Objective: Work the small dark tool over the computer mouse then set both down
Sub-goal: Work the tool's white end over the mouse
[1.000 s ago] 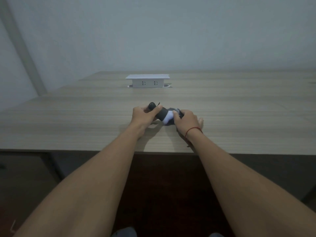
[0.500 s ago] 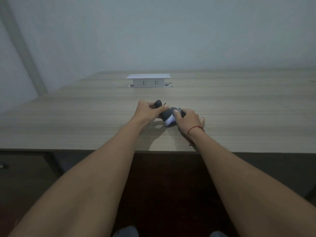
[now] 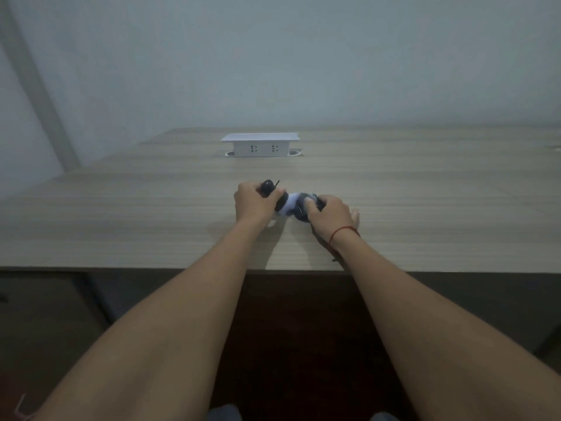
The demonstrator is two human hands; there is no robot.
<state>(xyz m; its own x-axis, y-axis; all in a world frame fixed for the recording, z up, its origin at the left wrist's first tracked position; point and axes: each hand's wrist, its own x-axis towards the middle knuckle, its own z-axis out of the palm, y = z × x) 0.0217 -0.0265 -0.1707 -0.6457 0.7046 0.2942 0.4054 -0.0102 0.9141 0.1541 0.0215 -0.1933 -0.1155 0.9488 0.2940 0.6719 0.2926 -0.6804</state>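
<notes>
Just above the middle of the frame, both bare forearms reach up from the lower corners and meet over a wide, pale wood-grain desk (image 3: 425, 208) whose near edge runs across the picture below the hands. The left hand (image 3: 253, 205) is clenched around a small dark tool with a rounded black top (image 3: 267, 187); a thin dark stub sticks out of that top toward the upper right, and the lower end of the tool disappears under the curled fingers. Touching it on the right lies the computer mouse, a dark rounded body with a white patch on its left side (image 3: 296, 205), resting low on the desk surface between the two hands. The right hand (image 3: 331, 212) grips the mouse from the right, its fingers wrapped over the dark shell, with a thin red string bracelet (image 3: 343, 232) around the wrist. Whether the tool's working end actually touches the mouse cannot be told, since the fingers cover the joint. Soft shadows fall on the desk toward the viewer beneath both hands. Farther back, in the upper centre of the frame, a white rectangular pop-up socket box with two outlets on its front (image 3: 260, 145) stands on the desk, well apart from the hands. A plain pale wall (image 3: 303, 56) fills the top of the picture.
</notes>
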